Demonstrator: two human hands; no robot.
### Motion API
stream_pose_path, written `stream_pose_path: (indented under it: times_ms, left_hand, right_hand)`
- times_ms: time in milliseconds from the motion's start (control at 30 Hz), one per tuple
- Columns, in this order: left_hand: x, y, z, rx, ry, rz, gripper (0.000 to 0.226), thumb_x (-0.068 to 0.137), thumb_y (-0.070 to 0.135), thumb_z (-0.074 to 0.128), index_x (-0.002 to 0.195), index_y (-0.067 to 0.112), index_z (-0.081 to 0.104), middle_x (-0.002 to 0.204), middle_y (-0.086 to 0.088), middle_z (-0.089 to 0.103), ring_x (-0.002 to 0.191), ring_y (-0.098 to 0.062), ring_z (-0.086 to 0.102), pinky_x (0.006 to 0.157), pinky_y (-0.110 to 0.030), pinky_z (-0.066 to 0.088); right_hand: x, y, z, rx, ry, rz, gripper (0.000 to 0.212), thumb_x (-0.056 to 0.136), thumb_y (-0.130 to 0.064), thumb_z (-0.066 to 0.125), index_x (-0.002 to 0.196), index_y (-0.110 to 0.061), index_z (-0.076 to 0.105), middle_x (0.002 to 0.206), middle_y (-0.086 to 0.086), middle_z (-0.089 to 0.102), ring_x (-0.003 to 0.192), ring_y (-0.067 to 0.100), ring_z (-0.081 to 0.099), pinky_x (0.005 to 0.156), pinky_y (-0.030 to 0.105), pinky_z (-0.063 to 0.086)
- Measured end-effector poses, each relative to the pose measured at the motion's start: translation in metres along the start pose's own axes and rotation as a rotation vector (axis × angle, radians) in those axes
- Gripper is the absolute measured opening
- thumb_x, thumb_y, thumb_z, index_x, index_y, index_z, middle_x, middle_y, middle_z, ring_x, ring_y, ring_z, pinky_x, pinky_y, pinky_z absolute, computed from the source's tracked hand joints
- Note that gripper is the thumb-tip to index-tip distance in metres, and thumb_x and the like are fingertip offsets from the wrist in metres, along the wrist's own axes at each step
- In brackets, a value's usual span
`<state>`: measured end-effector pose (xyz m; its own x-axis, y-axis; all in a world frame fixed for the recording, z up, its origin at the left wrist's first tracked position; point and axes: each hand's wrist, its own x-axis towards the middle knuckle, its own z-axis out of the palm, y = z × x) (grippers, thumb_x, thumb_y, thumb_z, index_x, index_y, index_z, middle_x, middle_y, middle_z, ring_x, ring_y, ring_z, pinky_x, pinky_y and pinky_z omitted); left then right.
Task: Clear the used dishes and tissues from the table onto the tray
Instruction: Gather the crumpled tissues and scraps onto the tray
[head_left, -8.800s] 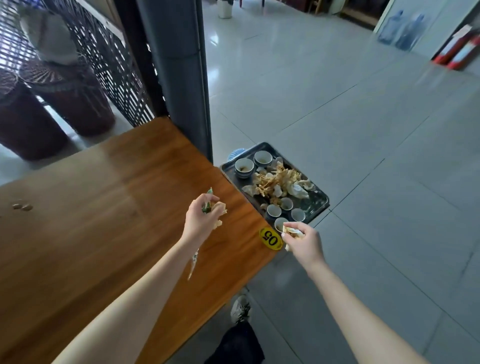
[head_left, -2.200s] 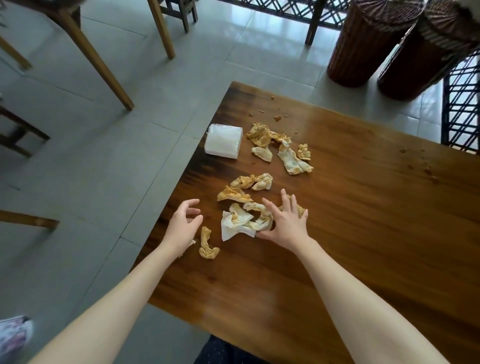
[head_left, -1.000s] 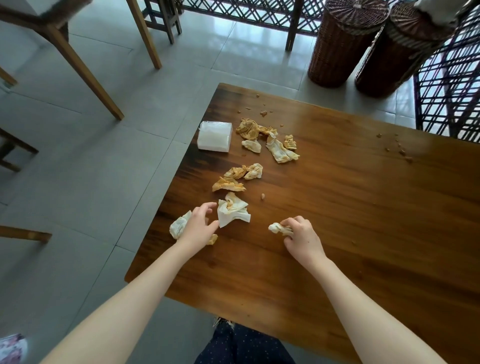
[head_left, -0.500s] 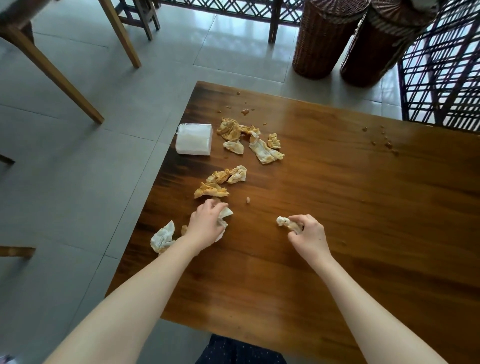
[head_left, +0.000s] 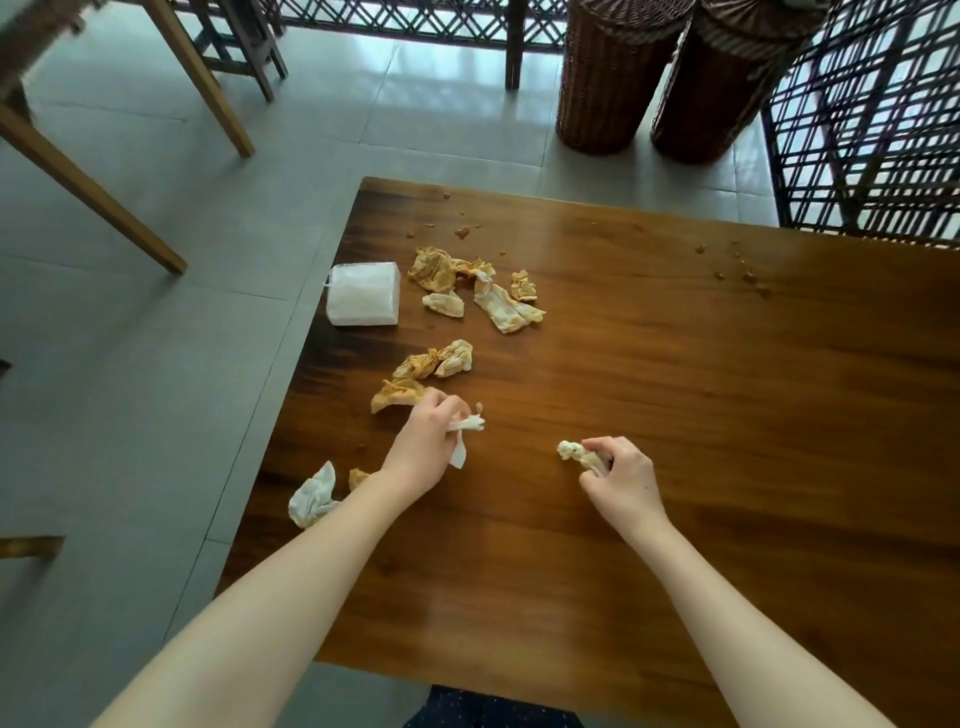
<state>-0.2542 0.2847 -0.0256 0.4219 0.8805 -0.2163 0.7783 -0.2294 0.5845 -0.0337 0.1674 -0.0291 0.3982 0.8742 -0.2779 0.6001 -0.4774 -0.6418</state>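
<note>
The left hand (head_left: 423, 441) is closing its fingers around a crumpled white tissue (head_left: 465, 431), which is poking out on the thumb side, low over the glossy brown wooden surface (head_left: 675, 389). The right hand (head_left: 621, 475) is curling shut on a small, stained, balled-up tissue (head_left: 574, 451), pinched at its fingertips.

Outward from the left hand, a yellow-stained wad (head_left: 395, 395) is lying just beyond its knuckles, nearly touching them, with a twisted pair of stained tissues (head_left: 436, 361) a little farther on. A pale crumpled tissue (head_left: 311, 496) is sitting near the surface's left edge, just beside the left forearm. Farthest away, a loose cluster of orange-stained tissues (head_left: 478, 288) is lying beside a white plastic-wrapped tissue pack (head_left: 363, 293).

Every remaining tissue is lying ahead and to the left, so the left hand is probably the nearer one for the next pick. No tray is in view.
</note>
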Motion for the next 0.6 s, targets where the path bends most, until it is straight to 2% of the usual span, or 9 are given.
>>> stream_pose_path:
  times_ms: [133,233,500,600]
  left_hand:
    - [0.023,0.016,0.006,0.044,-0.016,0.022,0.039,0.089,0.003,0.06,0.124,0.02,0.057,0.128,-0.001,0.049,0.111,-0.017,0.055,0.081,-0.019,0.052]
    - [0.035,0.021,0.014,0.128,-0.08,0.017,0.042,0.09,0.005,0.061,0.128,0.022,0.055,0.132,-0.001,0.05,0.117,-0.018,0.051,0.088,-0.028,0.052]
    - [0.043,0.024,0.027,0.213,-0.22,-0.015,0.034,0.087,-0.001,0.061,0.114,0.019,0.057,0.118,-0.004,0.049,0.102,-0.015,0.05,0.086,-0.032,0.054]
    - [0.041,0.028,0.028,0.196,-0.249,-0.022,0.035,0.086,-0.001,0.062,0.113,0.019,0.053,0.116,-0.004,0.049,0.096,-0.014,0.052,0.081,-0.026,0.053]
  right_hand:
    - [0.001,0.007,-0.003,0.011,0.02,0.022,0.036,0.078,0.001,0.063,0.112,-0.01,0.066,0.102,0.0,0.061,0.094,0.013,0.056,0.084,0.026,0.051]
    - [0.002,0.013,-0.005,0.011,0.024,0.035,0.037,0.078,0.0,0.064,0.113,-0.01,0.066,0.102,-0.002,0.06,0.094,0.011,0.055,0.083,0.024,0.05]
    - [0.003,0.029,-0.011,0.005,0.027,0.065,0.038,0.079,-0.001,0.064,0.115,-0.011,0.065,0.108,0.001,0.062,0.097,0.009,0.054,0.083,0.019,0.046]
    - [0.0,0.031,-0.014,0.002,0.037,0.083,0.038,0.08,-0.001,0.063,0.116,-0.012,0.065,0.11,0.001,0.061,0.098,0.009,0.053,0.084,0.018,0.045]
